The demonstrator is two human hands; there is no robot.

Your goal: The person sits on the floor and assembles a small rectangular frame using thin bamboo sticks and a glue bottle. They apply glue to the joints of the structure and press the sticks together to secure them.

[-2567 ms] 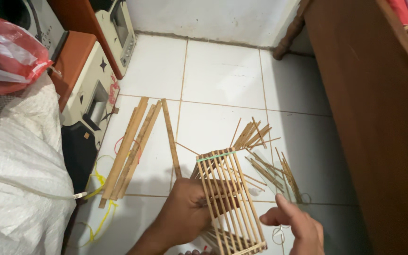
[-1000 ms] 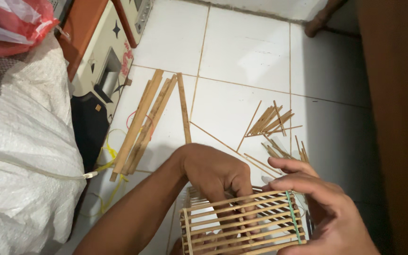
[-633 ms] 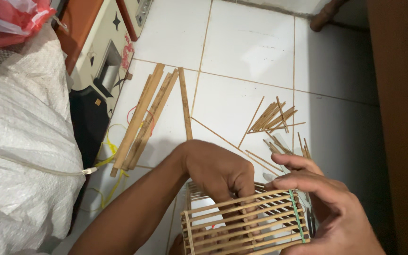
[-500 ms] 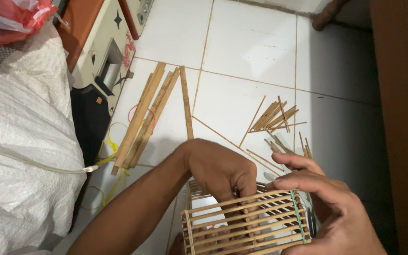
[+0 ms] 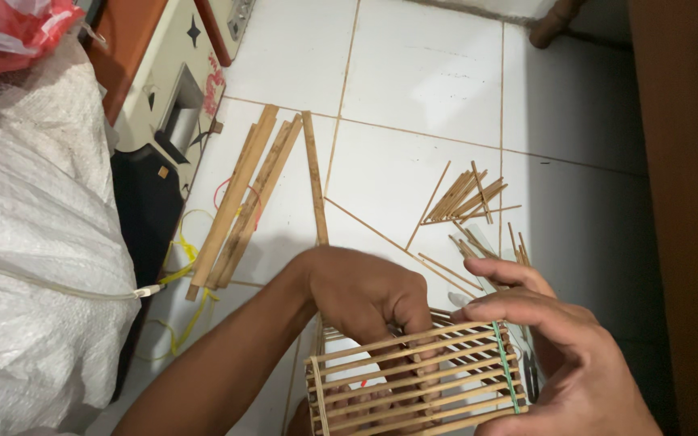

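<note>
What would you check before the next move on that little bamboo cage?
1. Left hand reaches inside the cage: ok.
2. Right hand steadies the cage's end: ok.
3. Green band sits around the slats: ok.
4. Thin sticks lie close on the floor: ok.
5. Wide strips lie clear of both hands: ok.
6. Joints tight: cannot tell.
</note>
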